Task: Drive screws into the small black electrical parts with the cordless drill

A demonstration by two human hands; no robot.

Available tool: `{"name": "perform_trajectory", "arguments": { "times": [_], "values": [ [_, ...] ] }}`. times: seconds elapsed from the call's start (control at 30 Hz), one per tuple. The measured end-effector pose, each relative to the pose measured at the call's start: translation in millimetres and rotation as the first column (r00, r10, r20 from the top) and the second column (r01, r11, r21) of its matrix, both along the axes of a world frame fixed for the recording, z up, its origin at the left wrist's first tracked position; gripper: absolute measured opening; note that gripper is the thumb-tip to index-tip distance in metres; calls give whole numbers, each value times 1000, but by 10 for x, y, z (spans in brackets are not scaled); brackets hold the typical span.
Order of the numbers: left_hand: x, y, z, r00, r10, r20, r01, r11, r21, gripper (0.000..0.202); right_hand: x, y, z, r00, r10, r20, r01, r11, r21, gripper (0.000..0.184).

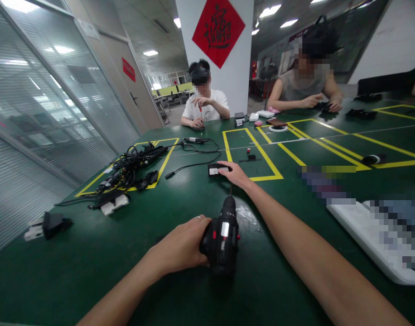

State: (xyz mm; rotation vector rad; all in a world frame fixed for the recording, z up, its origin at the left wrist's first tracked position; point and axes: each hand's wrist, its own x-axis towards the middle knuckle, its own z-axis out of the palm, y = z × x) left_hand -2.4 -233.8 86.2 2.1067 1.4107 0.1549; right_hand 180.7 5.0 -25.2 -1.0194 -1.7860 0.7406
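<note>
The left hand (182,242) is closed tight around a black drill (221,237), and there is a ring on one finger. The drill stands on the green table (92,276), right in front of the person, and its thin tip points forward. The right arm reaches out past the drill. The right hand (233,174) is open and flat, and its fingers (224,167) lie on a small black box (216,170) with a white patch on top. The box is just beside a yellow tape line (263,154).

On the left of the table is a big pile of black cables (132,165). Black plugs (47,225) with white ends lie near it. On the right is a white thing (373,235), too blurred to tell what it is.

Across the table, a person in a white shirt (204,106) holds a small red tool (200,108). A person in a gray top (304,88) has both hands over black parts (325,107). Behind them, a red paper sign (218,31) hangs on a white pillar (243,81).
</note>
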Motion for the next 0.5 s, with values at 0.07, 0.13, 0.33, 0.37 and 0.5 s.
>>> {"name": "perform_trajectory", "arguments": {
  "times": [0.07,0.13,0.33,0.37,0.5],
  "values": [
    [-21,-2,8,997,-49,-57,48,999,-25,61,8,6,-2,1000,-5,-3,5,1000,25,32],
    [-37,2,27,993,-71,-89,67,997,-43,67,15,24,-5,1000,-7,-26,8,999,38,24],
    [-56,29,54,990,-125,-64,121,991,-57,65,15,113,-26,994,51,-98,-45,997,59,15],
    [-59,34,47,990,-129,-59,125,990,-58,64,15,121,-29,993,55,-103,-49,997,59,14],
    [-90,57,20,991,-120,-51,116,990,-80,67,20,118,-20,989,59,-134,-54,997,47,14]
  ]
}}
